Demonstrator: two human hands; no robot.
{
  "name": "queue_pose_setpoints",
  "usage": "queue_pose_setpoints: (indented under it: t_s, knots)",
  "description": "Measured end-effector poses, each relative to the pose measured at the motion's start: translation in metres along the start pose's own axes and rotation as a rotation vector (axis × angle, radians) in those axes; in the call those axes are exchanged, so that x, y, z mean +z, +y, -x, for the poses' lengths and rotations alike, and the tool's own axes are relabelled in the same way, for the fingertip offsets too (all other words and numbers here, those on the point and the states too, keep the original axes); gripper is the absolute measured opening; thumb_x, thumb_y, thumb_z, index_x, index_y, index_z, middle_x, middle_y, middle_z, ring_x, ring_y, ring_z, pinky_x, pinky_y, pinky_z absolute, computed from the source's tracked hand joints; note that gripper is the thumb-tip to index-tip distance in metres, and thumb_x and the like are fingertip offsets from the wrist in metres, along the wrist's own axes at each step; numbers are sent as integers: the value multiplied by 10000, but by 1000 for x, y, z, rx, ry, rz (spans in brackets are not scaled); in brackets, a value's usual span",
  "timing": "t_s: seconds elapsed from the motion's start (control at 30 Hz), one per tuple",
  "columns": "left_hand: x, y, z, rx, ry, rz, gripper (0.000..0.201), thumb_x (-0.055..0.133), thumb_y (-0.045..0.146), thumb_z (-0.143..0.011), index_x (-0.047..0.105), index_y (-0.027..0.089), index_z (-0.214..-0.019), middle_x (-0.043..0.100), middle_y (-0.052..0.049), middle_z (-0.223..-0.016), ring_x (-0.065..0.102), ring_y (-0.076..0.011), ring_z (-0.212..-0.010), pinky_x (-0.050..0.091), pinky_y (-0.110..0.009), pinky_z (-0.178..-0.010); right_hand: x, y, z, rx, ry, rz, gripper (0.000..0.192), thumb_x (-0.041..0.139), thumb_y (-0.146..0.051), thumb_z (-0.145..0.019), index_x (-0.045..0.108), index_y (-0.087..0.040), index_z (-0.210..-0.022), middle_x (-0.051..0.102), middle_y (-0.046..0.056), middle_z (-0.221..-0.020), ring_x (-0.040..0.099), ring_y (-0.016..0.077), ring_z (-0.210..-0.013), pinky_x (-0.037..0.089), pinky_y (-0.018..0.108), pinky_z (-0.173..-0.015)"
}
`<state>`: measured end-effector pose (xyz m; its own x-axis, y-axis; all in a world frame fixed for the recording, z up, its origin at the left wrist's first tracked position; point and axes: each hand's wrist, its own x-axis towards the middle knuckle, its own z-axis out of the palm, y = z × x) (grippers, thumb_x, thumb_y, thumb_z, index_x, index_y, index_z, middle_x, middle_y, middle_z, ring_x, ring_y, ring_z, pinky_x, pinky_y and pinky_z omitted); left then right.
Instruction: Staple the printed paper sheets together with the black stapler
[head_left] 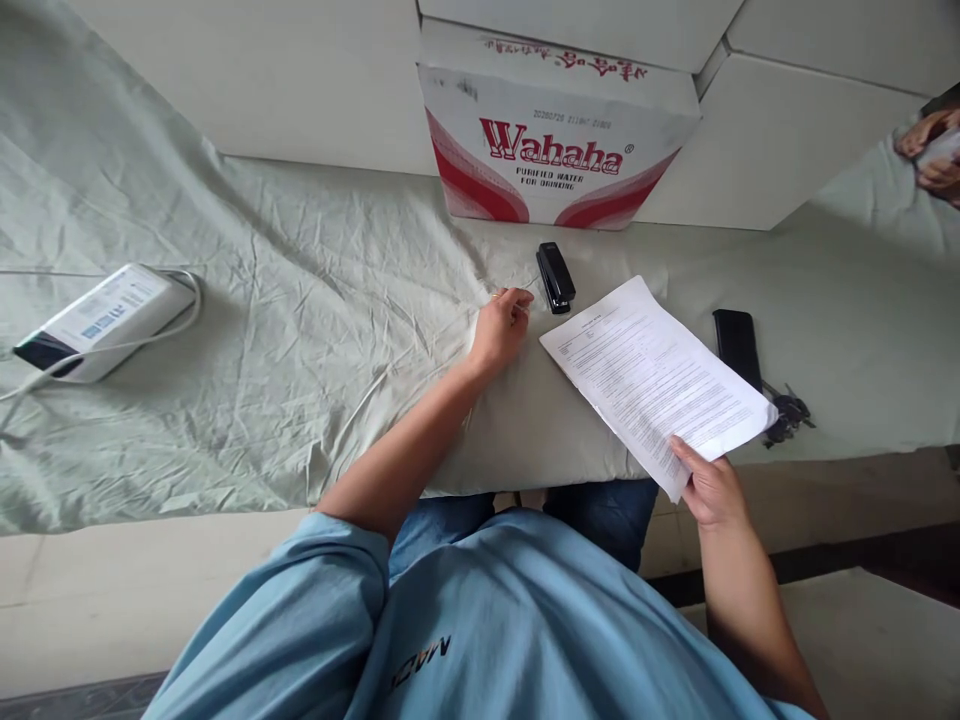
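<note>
Papers: I saw the papers (652, 375) lying slantwise on the table (300, 330), their near corner lifted off the edge by my right hand.
Right hand: my right hand (709, 487) pinched that near corner, thumb on top, fingers underneath.
Left hand: my left hand (501, 325) rested on the cloth just left of the papers, fingers curled in with the tips together; it looked to be pinching something small, but I could not tell what.
Stapler: the stapler (556, 277) lay closed on the cloth, just beyond my left hand and just above the papers' far corner, touching neither.
Progress: I judged the work early. The sheets were gathered and held, and the stapler was near but not picked up. I could not make out any staple in the far corner. Squaring the stack, bringing the corner to the stapler and pressing all looked left to do.
Phone: a dark phone (736, 345) lay just right of the papers.
Keys: keys (787, 413) lay beside the phone, at the papers' right edge.
Box: a Wahaha box (555, 140) stood behind the stapler against the wall.
Device: a white device (101, 318) with a cable sat well apart at far left.
Another person: another person's hands (934, 150) showed at the upper right edge, holding something pale.
</note>
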<state>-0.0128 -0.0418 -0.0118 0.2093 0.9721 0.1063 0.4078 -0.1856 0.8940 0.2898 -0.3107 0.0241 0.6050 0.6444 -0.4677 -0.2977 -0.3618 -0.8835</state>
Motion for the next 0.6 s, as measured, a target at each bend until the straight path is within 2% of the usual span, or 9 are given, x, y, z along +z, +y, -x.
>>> queue_pose_setpoints:
  t_s: [0.1,0.2,0.3,0.37,0.5,0.6]
  knots:
    - [8,-2,1,109,15,-117,654,461,-10,-920,773,189,-1459,745,-154,-1598,732,-260,-1389,571,-449,-1222,8,0,-1,11,24,-27,796,1163,-450,-533,883,-280,-1258,885,66,-1392,753,393,-1495,684,528,-1233]
    - [14,2,3,152,-35,-180,851,442,-58,-889,662,244,-1654,575,-91,-1825,542,-289,-1676,437,-535,-1401,16,-1,-3,12,0,-35,791,1153,-443,-572,875,-280,-1294,863,61,-1452,723,380,-1539,660,525,-1265]
    - [14,10,5,146,-105,-227,948,428,-80,-903,524,273,-1778,411,-66,-1932,432,-336,-1760,388,-595,-1420,24,0,-6,5,-3,-44,788,1151,-436,-581,872,-273,-1300,866,65,-1442,734,379,-1524,659,543,-1264]
    - [12,15,6,144,-152,-269,1001,417,-97,-886,452,252,-1823,344,-75,-1959,376,-343,-1794,380,-583,-1419,28,1,-7,1,10,-54,784,1157,-441,-560,878,-259,-1269,880,76,-1401,750,386,-1498,669,548,-1249]
    - [12,21,5,170,-212,-366,1079,419,-98,-826,407,238,-1851,294,-56,-1971,305,-286,-1834,307,-552,-1461,37,2,-7,-24,21,-78,753,1148,-436,-580,876,-245,-1256,883,86,-1389,744,380,-1508,663,530,-1257]
    - [12,21,4,189,-237,-385,1065,422,-75,-832,425,250,-1847,316,-43,-1960,304,-279,-1835,280,-568,-1469,42,5,-3,-38,38,-95,745,1139,-431,-592,873,-247,-1263,881,84,-1394,743,380,-1507,652,551,-1271]
